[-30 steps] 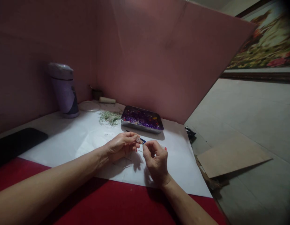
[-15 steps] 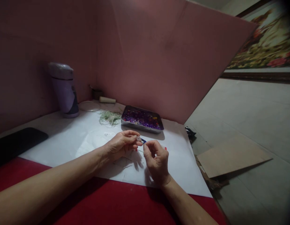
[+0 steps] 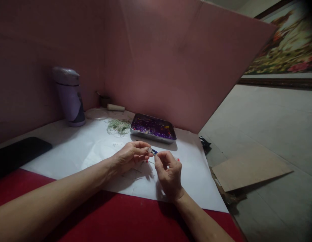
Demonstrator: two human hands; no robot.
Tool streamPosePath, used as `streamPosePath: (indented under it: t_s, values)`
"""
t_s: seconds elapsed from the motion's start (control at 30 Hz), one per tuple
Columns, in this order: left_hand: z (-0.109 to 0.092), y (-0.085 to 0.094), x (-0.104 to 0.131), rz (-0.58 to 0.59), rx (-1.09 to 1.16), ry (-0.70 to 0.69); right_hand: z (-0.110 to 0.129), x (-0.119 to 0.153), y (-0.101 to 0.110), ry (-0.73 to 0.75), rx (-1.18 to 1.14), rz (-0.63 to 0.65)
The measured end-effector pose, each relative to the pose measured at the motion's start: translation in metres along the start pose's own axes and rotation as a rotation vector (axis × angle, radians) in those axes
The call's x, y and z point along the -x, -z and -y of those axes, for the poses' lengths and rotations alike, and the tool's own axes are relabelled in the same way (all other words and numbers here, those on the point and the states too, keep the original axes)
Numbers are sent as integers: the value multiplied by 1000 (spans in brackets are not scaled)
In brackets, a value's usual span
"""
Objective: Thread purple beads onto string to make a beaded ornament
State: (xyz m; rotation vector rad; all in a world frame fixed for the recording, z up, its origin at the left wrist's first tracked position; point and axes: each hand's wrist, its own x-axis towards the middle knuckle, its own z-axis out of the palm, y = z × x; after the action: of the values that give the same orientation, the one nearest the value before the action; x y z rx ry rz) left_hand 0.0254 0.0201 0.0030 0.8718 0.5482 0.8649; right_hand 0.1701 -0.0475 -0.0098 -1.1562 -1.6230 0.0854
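Observation:
Over the white paper, my left hand (image 3: 133, 153) pinches a small clear beaded piece (image 3: 150, 150) between thumb and fingertips. My right hand (image 3: 169, 171) is closed in a pinch just to its right. A narrow dark-blue piece (image 3: 154, 152) spans the gap from the beads to my right fingertips; its exact kind is too small to make out. Behind the hands stands a metal tray (image 3: 153, 137) with many purple beads and a few yellow and red bits. Red bits (image 3: 178, 160) show beside my right hand, partly hidden by it.
A tangle of pale green thread (image 3: 118, 127) lies left of the tray, with a cream-coloured rod (image 3: 116, 107) behind it. Farther left stand a purple flask (image 3: 70, 97) and a flat black object (image 3: 22, 153). Pink panels (image 3: 171, 60) enclose the back. White paper (image 3: 196, 181) covers the red cloth (image 3: 135, 218).
The hands stay in nearly the same place. The clear beaded piece and the blue piece have shifted very slightly between the fingertips.

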Motion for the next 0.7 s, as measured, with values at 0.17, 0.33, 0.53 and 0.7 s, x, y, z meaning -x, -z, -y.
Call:
streamPosePath:
  t_s: [0.17,0.33,0.53,0.7]
  values:
    - [2,0,-1,5,-10,-21,-1,0,0,-6,3,9]
    - [1,-3,1,-10,-23,-28,0,0,1,-6,10,-1]
    - [1,-1,-1,-33,-17,-39,-2,1,1,-12,16,12]
    - [1,0,-2,-12,-15,-42,0,0,1,7,5,-5]
